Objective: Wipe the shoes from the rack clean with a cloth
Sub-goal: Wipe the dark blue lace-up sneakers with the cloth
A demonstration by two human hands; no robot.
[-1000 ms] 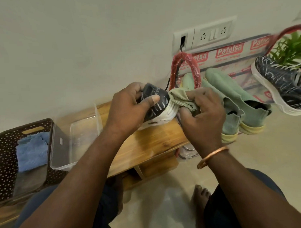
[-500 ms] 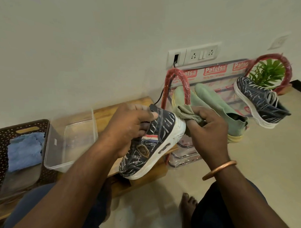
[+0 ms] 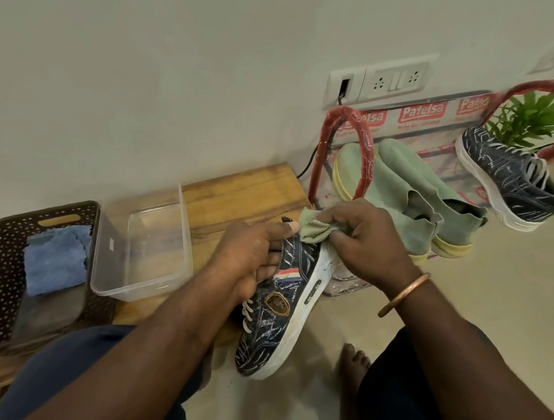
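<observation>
Wiping one dark sneaker (image 3: 282, 316), held in the air just off the right end of the bench (image 3: 243, 192) with its toe toward the floor (image 3: 461, 313), is the step in hand: the left hand (image 3: 255, 261) curls round its upper, and the right hand (image 3: 368, 244) pinches a bunched green cloth (image 3: 314, 230) against the white sole at the heel. Next, likely, the cloth runs down the sole toward the toe; open floor lies below, but the rack (image 3: 366, 137) stands close behind the right hand.

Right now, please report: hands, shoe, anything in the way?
Left hand grips shoe. Right hand holds cloth against shoe's far end. Nothing in the way.
</observation>
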